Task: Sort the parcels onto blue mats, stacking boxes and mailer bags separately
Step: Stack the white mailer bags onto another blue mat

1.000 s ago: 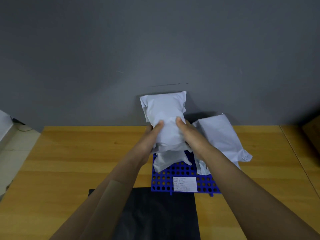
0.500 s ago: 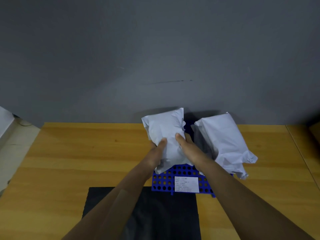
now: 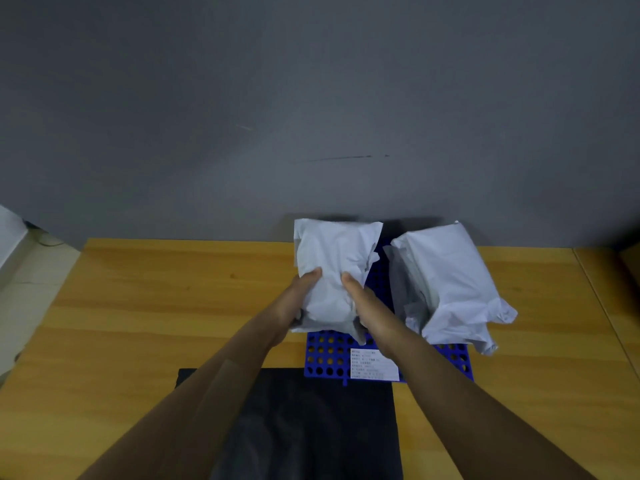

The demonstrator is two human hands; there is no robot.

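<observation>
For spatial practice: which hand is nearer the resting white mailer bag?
Right. The right hand is just left of the resting bag; the left hand grips the held bag farther left.

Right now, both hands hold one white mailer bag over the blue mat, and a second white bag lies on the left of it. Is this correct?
No. The head view shows the second white bag lying on the right of the held mailer bag, not the left. The left hand and right hand do hold it over the blue mat.
</observation>
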